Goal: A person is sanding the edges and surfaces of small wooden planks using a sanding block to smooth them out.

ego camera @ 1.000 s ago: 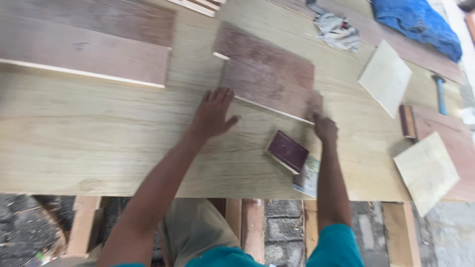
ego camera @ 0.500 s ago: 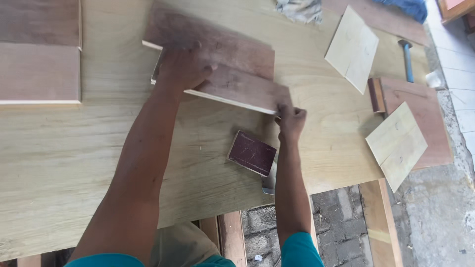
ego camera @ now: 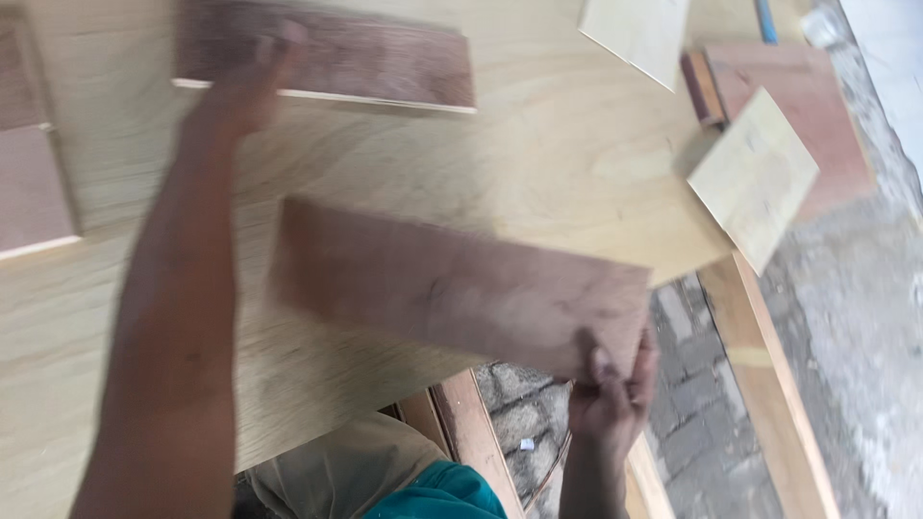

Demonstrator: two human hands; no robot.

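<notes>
My right hand (ego camera: 611,389) grips the near right corner of a reddish-brown plywood panel (ego camera: 452,284), held lifted above the near edge of the big pale plywood sheet (ego camera: 538,163). My left hand (ego camera: 252,85) reaches far across the sheet and rests flat on a second reddish-brown panel (ego camera: 365,62) that lies at the top. The picture is blurred by motion.
Two pale square offcuts (ego camera: 752,173) (ego camera: 635,29) lie at the right and top right, beside a reddish board (ego camera: 808,115). Another reddish board (ego camera: 29,183) lies at the left edge. A wooden frame rail (ego camera: 769,384) and stone paving (ego camera: 702,404) show below the sheet's right side.
My right hand has lifted one reddish panel off the stack and pulled it toward me. My left hand stays on the panel left behind. The small dark block is hidden now.
</notes>
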